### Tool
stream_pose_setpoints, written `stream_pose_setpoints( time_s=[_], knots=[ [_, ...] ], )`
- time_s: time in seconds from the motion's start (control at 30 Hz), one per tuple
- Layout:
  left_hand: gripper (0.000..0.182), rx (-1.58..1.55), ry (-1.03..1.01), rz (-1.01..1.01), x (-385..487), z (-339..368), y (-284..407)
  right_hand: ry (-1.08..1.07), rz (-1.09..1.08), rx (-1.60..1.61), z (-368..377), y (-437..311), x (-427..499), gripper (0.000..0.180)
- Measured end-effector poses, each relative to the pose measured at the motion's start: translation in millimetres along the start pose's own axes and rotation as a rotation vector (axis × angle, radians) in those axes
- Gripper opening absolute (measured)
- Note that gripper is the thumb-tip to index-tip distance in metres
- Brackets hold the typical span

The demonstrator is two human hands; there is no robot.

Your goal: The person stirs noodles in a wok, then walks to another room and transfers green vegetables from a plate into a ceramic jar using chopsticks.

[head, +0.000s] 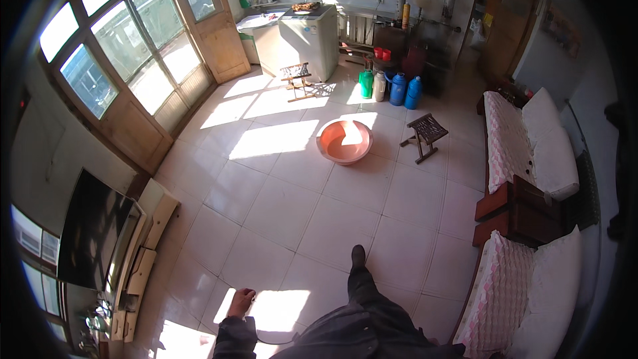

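My left hand point(241, 302) hangs low over the tiled floor, its fingers curled; whether anything small is inside them cannot be seen. A thin dark cable point(274, 342) runs beside that sleeve. My right hand is out of view. One dark shoe point(358, 256) is stretched forward on the tiles. Farther ahead, a pinkish-orange plastic basin point(344, 155) stands on the floor, with sunlight falling inside it. To its right is a wooden folding stool point(427, 129) with a woven seat, and a second folding stool point(297, 76) stands beyond the basin to the left.
Several vacuum flasks point(397, 90) line up near a dark stove area. A top-loading washing machine point(314, 35) stands by the far wall. Wooden glazed doors point(199, 35) and a television point(92, 232) on a low cabinet point(149, 209) are left. Sofas point(498, 299) with a wooden side table point(533, 214) flank the right.
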State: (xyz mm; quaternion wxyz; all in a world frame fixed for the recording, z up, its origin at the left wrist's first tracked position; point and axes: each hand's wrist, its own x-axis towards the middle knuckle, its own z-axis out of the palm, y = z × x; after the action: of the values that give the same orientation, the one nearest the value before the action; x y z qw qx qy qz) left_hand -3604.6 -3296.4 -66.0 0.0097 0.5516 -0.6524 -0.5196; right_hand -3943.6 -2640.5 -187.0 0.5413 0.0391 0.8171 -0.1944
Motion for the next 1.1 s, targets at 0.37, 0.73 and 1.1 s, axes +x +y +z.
stream_pose_setpoints(
  time_s=[0.37,0.73,1.1],
  knots=[
    [0.026,0.436,-0.273,0.421,40.2,28.3,-48.6,-0.025,-0.133,0.313,-174.3,-414.7,185.1,0.013],
    [0.025,-0.427,-0.252,-0.325,205.3,-6.9,21.3,0.154,-0.381,0.086,-197.6,-801.2,215.6,0.028],
    [0.024,-0.26,0.234,-0.196,552.1,-259.2,220.4,-0.033,-0.015,-0.057,-114.1,-794.3,197.4,0.026]
  ],
)
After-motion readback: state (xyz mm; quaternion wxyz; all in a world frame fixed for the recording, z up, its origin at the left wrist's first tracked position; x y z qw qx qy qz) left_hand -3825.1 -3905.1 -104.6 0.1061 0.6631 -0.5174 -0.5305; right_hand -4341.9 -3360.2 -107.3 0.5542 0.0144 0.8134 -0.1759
